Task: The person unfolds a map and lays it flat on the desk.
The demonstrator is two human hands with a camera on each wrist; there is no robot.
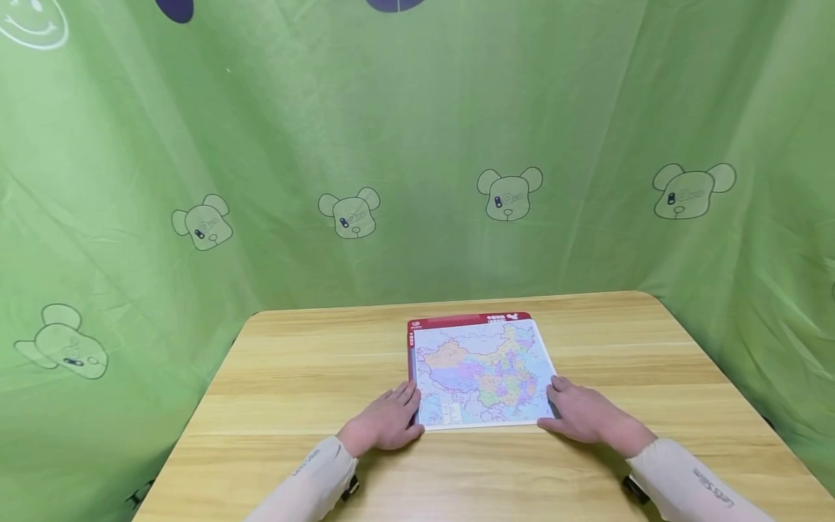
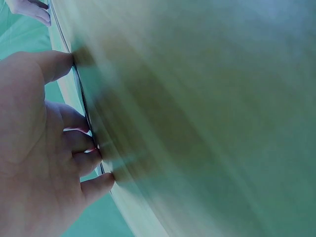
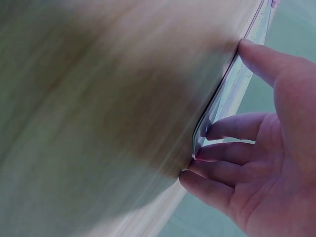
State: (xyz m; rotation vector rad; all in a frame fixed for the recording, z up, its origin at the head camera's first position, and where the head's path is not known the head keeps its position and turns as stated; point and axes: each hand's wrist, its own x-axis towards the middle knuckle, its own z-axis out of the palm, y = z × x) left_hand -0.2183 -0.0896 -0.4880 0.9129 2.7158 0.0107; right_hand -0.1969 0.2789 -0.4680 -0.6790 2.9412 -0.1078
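Note:
A flat, multicoloured map board [image 1: 483, 377] lies on the wooden table, with a red border along its far and left sides. At its left edge rests my left hand [image 1: 388, 419], thumb by the near left corner and fingers lightly bent along the side. My right hand [image 1: 583, 413] touches the opposite edge, its thumb at the near right corner. In the left wrist view, the left hand [image 2: 34, 128] has its fingertips down along the thin edge. The right wrist view has the right hand [image 3: 261, 153] with fingers spread against the board's raised-looking rim [image 3: 200, 126].
The wooden table [image 1: 293, 370] has rounded far corners and extends around the board on all sides. Behind and beside it hangs a green curtain [image 1: 417, 254] printed with bear heads. Pale sleeves [image 1: 309, 482] cover both forearms, with a dark strap under each wrist.

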